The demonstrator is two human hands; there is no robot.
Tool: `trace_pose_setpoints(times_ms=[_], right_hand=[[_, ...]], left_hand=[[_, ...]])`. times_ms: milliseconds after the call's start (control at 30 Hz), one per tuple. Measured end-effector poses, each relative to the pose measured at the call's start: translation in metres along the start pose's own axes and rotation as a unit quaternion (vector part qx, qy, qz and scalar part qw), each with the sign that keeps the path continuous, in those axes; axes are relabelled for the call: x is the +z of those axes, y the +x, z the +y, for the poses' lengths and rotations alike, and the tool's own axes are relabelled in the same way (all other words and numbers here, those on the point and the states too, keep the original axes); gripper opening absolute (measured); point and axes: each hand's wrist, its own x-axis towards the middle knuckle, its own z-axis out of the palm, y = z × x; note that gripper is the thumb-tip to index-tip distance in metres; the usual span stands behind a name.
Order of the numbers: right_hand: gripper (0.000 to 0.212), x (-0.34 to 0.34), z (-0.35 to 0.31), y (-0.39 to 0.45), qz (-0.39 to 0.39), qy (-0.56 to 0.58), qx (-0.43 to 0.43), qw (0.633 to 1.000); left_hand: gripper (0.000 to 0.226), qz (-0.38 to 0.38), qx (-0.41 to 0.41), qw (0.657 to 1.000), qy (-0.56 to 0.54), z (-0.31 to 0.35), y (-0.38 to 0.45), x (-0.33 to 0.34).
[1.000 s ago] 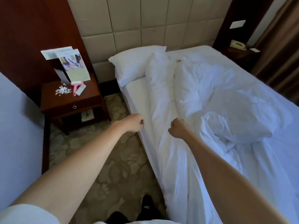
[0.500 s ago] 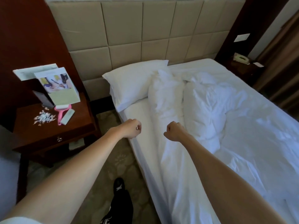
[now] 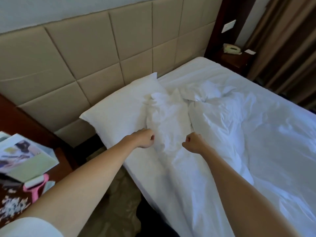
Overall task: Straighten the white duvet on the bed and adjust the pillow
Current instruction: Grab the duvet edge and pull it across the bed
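A crumpled white duvet (image 3: 230, 120) lies bunched across the bed (image 3: 153, 175), with one rumpled fold reaching up onto the white pillow (image 3: 119, 110) at the headboard. My left hand (image 3: 145, 138) is a closed fist held over the pillow's near edge, holding nothing. My right hand (image 3: 193, 141) is also a fist, over the duvet fold, with no cloth visibly in it. The two fists are a short gap apart, arms stretched forward.
A padded beige headboard (image 3: 85, 62) backs the bed. At the left stands a wooden nightstand (image 3: 63, 161) with leaflets (image 3: 25, 156), a pink tool (image 3: 36, 187) and white scraps. A far nightstand with a telephone (image 3: 231, 48) and brown curtains (image 3: 282, 40) are at the right. Patterned carpet (image 3: 118, 202) runs beside the bed.
I have stepped closer to the head of the bed. Both fists now hover over the pillow edge and duvet fold instead of the bed's side. Neither hand has taken hold of anything.
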Motion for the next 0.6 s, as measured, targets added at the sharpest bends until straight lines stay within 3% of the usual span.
trace_pose_setpoints(times_ms=[233,433,600], right_hand=[[0.026,-0.015,-0.029,0.16,0.014,0.066,0.033,0.997],[0.011,-0.009,-0.022,0.253,-0.008,0.064,0.069,0.996],[0.028,0.009,0.011,0.309,0.008,0.105,0.095,0.99]], left_hand=[[0.013,-0.059,-0.007,0.997,0.055,-0.032,0.132,-0.051],[0.053,-0.038,0.034,0.991,0.124,-0.025,0.259,-0.075],[0.094,-0.023,0.068,0.98,0.186,-0.007,0.357,-0.042]])
